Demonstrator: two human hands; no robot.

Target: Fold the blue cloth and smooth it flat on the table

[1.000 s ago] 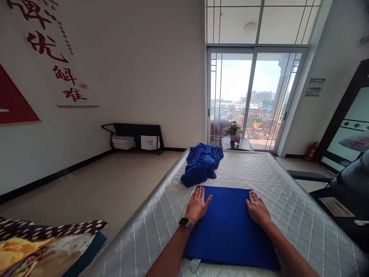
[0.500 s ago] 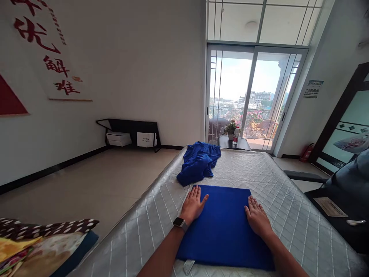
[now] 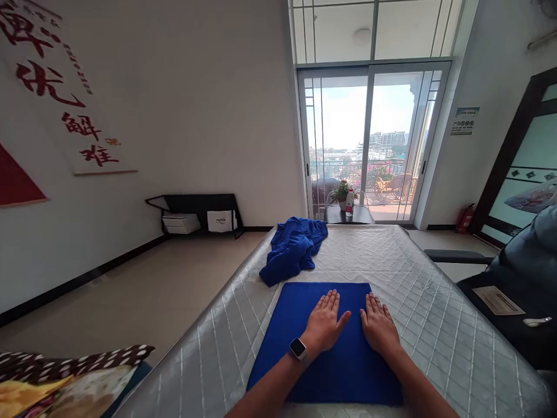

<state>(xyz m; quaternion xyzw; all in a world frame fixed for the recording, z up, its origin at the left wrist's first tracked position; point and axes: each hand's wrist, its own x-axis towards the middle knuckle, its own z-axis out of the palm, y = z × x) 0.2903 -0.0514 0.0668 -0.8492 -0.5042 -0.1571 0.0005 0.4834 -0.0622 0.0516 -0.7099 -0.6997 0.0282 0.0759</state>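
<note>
A folded blue cloth (image 3: 296, 307) lies flat and smooth as a near rectangle on a silvery quilted mattress (image 3: 217, 342). My left hand (image 3: 324, 322), with a watch on the wrist, rests palm down near the middle of the cloth, fingers stretched out and thumb apart. Along the cloth's right edge my right hand (image 3: 380, 325) lies flat, fingers extended. Neither hand grips anything. Just beyond the folded cloth, at its far left, sits a second blue cloth (image 3: 293, 249), crumpled in a loose heap.
Behind the mattress a small table (image 3: 350, 216) carries a potted plant (image 3: 342, 193) and a bottle (image 3: 350, 203). To the right stands a dark chair (image 3: 517, 290). Patterned fabrics (image 3: 96, 386) are piled at lower left. A low black rack (image 3: 200, 204) holds white boxes.
My left hand has slid right, from the cloth's left edge to its middle. My right hand stays near the right edge. The camera view has shifted slightly.
</note>
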